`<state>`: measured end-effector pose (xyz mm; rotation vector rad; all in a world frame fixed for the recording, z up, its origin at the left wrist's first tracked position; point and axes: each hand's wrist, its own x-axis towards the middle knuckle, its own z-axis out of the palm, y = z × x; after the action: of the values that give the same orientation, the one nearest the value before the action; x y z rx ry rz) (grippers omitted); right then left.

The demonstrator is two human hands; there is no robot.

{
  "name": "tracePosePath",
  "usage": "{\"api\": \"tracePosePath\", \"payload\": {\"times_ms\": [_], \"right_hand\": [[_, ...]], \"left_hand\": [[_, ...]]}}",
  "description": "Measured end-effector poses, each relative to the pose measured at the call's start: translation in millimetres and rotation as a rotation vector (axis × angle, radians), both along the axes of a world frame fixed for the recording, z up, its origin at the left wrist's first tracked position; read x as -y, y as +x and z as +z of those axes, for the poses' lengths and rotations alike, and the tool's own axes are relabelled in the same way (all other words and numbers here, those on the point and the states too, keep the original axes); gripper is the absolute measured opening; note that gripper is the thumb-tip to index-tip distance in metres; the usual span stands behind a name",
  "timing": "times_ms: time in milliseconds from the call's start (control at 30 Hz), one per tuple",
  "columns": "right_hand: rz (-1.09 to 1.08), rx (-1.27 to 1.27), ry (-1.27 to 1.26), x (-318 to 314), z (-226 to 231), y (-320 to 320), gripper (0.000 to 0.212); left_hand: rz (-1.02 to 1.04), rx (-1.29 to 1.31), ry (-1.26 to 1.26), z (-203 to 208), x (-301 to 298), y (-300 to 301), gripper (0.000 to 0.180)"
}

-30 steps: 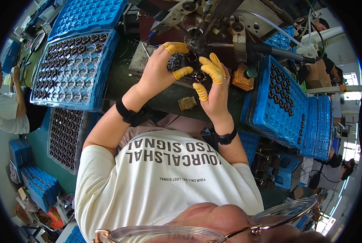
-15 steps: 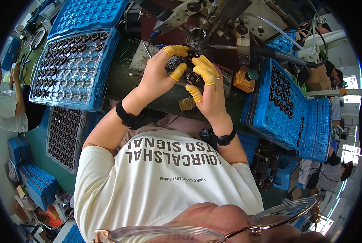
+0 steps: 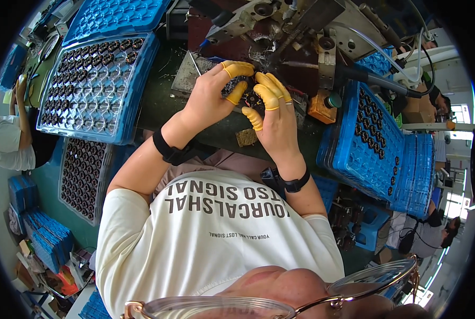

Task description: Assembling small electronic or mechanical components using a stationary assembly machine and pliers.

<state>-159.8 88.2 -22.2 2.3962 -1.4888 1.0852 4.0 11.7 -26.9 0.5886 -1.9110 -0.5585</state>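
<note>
Yellow finger cots cover several fingertips on both of my hands. Between them, below the metal machine head [image 3: 290, 37], is a small dark round part [image 3: 254, 101] with bits of red and yellow on it, much of it hidden by fingers. My left hand [image 3: 212, 94] curves round its left side, index finger and thumb bent toward it. From the right, my right hand [image 3: 273, 109] closes its bent fingers and thumb about the same part. How the fingertips touch it is partly covered. A metal block [image 3: 187, 74] with a thin rod across it lies beside my left hand.
To the left stands a blue tray [image 3: 96, 90] of dark round parts; a second filled tray [image 3: 83, 175] sits lower. Another blue tray [image 3: 373, 143] is at right. An orange bottle [image 3: 322, 106] and a tan sponge-like block [image 3: 246, 137] are near my right hand.
My left hand has moved slightly right, its fingertips closer to my right hand. The right hand stays nearly in place around the small part. The view has shifted a little.
</note>
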Motion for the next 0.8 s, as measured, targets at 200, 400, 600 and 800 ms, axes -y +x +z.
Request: {"api": "tracePosePath", "payload": {"times_ms": [200, 400, 600, 800], "right_hand": [[0.027, -0.036, -0.072, 0.5, -0.2, 0.4, 0.047], [-0.012, -0.044, -0.041, 1.1, 0.1, 5.1, 0.046], [-0.024, -0.001, -0.044, 1.5, -2.1, 6.7, 0.048], [-0.022, 0.079, -0.044, 2.0, 0.4, 7.6, 0.046]], "left_hand": [[-0.008, 0.014, 0.034, -1.6, -0.2, 0.9, 0.03], [0.004, 0.006, 0.012, -5.1, -0.1, 0.0, 0.032], [-0.031, -0.043, 0.055, -3.9, 1.3, 1.5, 0.032], [-0.038, 0.004, 0.019, -2.4, 2.6, 3.8, 0.032]]}}
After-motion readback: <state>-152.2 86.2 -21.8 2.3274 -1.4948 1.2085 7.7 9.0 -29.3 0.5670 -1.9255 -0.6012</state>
